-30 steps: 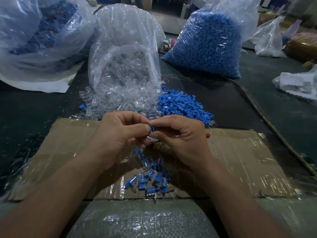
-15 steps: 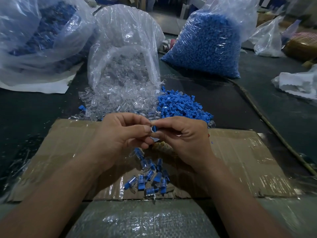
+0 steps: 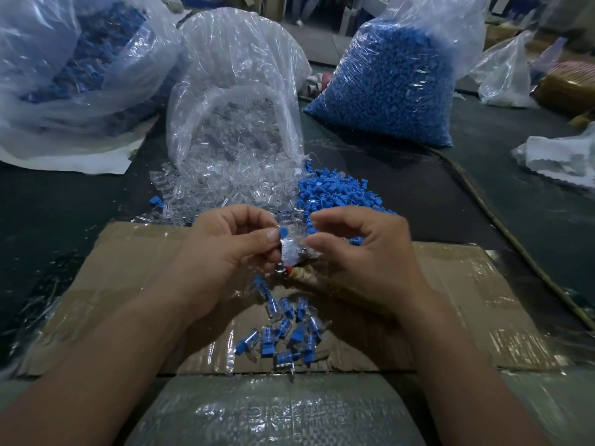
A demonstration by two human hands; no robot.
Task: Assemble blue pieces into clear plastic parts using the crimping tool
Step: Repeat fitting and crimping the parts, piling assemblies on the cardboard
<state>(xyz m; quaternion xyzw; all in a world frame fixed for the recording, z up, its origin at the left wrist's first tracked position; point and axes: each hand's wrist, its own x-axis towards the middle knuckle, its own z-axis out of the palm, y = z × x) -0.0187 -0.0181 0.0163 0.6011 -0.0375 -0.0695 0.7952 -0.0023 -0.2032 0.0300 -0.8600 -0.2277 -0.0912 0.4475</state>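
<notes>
My left hand (image 3: 225,252) pinches 1 blue piece (image 3: 283,234) between thumb and forefinger, seated in the top of a clear part (image 3: 289,251), above the far middle of the cardboard (image 3: 467,284). My right hand (image 3: 363,252) is curled with its thumb tip just beside that part; I cannot tell whether it grips anything. What I take for the tool (image 3: 304,274) lies under both hands, mostly hidden. To do this well I would square the blue piece to the clear mouth, press it straight in without tilting, and crimp only once it sits flush. The finished pile (image 3: 283,333) lies near me, with the clear heap (image 3: 225,185) far left and the blue heap (image 3: 338,191) far right.
</notes>
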